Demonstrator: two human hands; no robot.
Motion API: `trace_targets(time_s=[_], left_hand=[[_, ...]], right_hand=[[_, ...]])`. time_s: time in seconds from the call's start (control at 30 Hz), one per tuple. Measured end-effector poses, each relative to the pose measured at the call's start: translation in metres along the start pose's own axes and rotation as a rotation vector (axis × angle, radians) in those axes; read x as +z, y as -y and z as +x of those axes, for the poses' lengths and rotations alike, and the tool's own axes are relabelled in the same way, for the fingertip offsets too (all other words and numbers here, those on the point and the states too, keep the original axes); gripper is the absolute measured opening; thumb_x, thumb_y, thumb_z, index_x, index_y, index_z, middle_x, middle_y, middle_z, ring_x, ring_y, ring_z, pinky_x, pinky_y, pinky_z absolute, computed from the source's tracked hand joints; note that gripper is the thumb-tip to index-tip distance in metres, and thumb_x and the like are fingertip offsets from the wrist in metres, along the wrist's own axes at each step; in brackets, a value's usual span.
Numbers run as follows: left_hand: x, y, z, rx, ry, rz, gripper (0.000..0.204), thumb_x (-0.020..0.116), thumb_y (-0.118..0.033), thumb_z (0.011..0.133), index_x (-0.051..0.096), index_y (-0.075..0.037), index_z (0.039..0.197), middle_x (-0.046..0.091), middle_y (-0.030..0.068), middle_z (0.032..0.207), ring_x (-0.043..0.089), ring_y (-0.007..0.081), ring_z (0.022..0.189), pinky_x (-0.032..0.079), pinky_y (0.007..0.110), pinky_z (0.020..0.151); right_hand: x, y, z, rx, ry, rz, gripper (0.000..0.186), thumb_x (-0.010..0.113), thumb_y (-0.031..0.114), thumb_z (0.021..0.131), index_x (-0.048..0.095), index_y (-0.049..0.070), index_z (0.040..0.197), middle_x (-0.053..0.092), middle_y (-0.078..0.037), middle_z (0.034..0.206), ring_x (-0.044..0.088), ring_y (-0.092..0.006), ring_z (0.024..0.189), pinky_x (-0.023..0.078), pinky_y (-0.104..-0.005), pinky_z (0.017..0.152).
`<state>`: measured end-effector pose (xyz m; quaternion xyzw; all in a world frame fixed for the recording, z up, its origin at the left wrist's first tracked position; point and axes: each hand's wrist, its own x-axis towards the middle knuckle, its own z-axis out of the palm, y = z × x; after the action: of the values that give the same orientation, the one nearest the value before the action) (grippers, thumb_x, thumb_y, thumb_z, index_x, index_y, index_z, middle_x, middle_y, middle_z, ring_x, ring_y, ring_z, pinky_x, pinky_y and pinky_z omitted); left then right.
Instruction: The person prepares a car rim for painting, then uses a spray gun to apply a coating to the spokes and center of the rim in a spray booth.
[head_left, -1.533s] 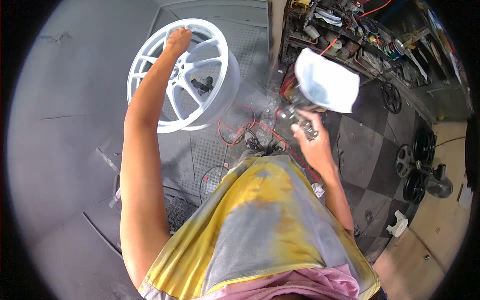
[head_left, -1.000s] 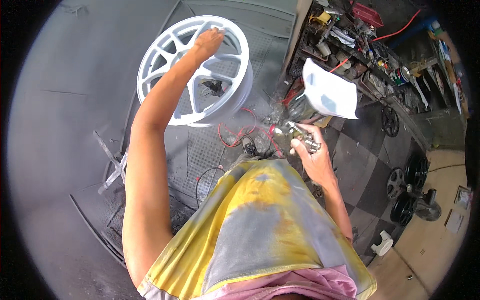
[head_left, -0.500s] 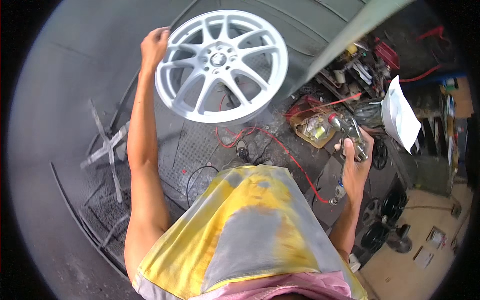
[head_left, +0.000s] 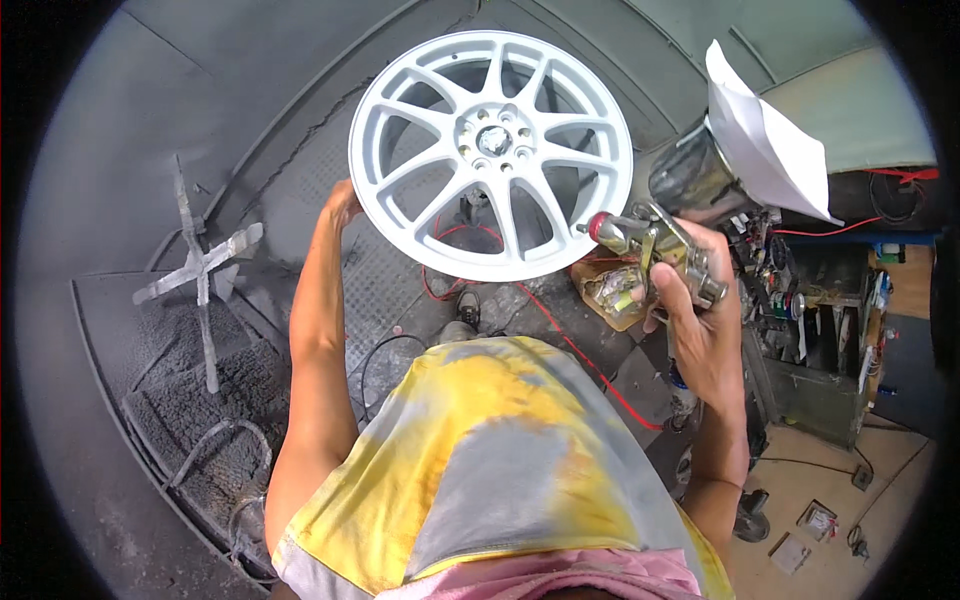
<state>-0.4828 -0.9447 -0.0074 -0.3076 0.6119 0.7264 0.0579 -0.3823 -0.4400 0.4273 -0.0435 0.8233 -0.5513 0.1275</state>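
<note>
A white multi-spoke car wheel rim (head_left: 447, 183) faces up ahead of me, held above the floor by a stand mostly hidden beneath it. My left hand (head_left: 345, 202) is at the rim's left edge, its fingers hidden behind the wheel. In my right hand (head_left: 702, 330) is a metal spray gun (head_left: 655, 245), fingers wrapped around its grip. The gun's red-ringed nozzle points left, close to the wheel's right side. On top sits a metal cup (head_left: 692, 178) with white paper (head_left: 768, 140) over its mouth.
A red air hose (head_left: 590, 368) runs across the floor below the wheel. To the left stands a grey cross-shaped stand (head_left: 203, 262). At the right are a cluttered metal cabinet (head_left: 815, 385) and a box of rubbish (head_left: 612, 297). Grey sheeting (head_left: 250, 60) rises behind the wheel.
The spray gun has risen and come closer to the wheel, with its cup now in plain sight. My left hand has slid down the wheel's left edge. The wheel has turned and sits further right in view.
</note>
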Motion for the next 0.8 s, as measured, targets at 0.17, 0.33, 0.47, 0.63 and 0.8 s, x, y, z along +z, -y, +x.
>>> trace_targets(time_s=[0.17, 0.33, 0.47, 0.63, 0.8], left_hand=[[-0.005, 0.01, 0.038, 0.125, 0.094, -0.157, 0.037, 0.063, -0.026, 0.102, 0.074, 0.005, 0.118, 0.077, 0.0162, 0.103, 0.074, 0.0279, 0.086, 0.06, 0.046, 0.078], [0.006, 0.028, 0.058, 0.216, 0.028, -0.198, 0.034, 0.065, -0.024, 0.1, 0.075, 0.005, 0.115, 0.077, 0.0156, 0.1, 0.073, 0.0259, 0.083, 0.059, 0.045, 0.074], [0.013, 0.047, 0.063, 0.232, -0.029, -0.193, 0.032, 0.066, -0.022, 0.098, 0.076, 0.006, 0.112, 0.077, 0.0151, 0.097, 0.073, 0.0242, 0.08, 0.058, 0.044, 0.07], [0.007, 0.081, 0.054, 0.249, -0.153, -0.16, 0.03, 0.067, -0.02, 0.097, 0.077, 0.006, 0.108, 0.077, 0.0145, 0.094, 0.072, 0.0222, 0.077, 0.057, 0.042, 0.066], [0.03, 0.13, -0.011, 0.251, -0.42, 0.013, 0.032, 0.07, -0.024, 0.094, 0.078, 0.007, 0.098, 0.076, 0.0141, 0.085, 0.071, 0.0209, 0.071, 0.054, 0.042, 0.057]], right_hand=[[0.004, 0.025, 0.026, -0.082, -0.073, 0.008, 0.035, 0.063, 0.012, 0.107, 0.054, 0.0, 0.138, 0.066, -0.004, 0.102, 0.062, -0.0066, 0.085, 0.054, -0.0241, 0.074], [-0.013, 0.011, 0.04, -0.237, -0.163, -0.213, 0.037, 0.061, 0.017, 0.107, 0.053, 0.003, 0.14, 0.067, -0.001, 0.103, 0.066, -0.0058, 0.078, 0.047, -0.0186, 0.052], [-0.02, 0.021, 0.039, -0.116, -0.056, -0.12, 0.035, 0.061, 0.016, 0.107, 0.053, 0.004, 0.139, 0.066, -0.002, 0.103, 0.066, -0.0048, 0.079, 0.045, -0.018, 0.05], [-0.018, 0.016, 0.059, -0.236, 0.018, -0.064, 0.033, 0.061, 0.017, 0.108, 0.055, 0.005, 0.138, 0.064, 0.0, 0.098, 0.064, -0.0034, 0.077, 0.044, -0.0182, 0.048], [-0.037, 0.008, 0.075, -0.297, 0.035, -0.193, 0.033, 0.063, 0.019, 0.108, 0.056, 0.006, 0.137, 0.063, 0.002, 0.094, 0.062, -0.0022, 0.075, 0.043, -0.0186, 0.048]])
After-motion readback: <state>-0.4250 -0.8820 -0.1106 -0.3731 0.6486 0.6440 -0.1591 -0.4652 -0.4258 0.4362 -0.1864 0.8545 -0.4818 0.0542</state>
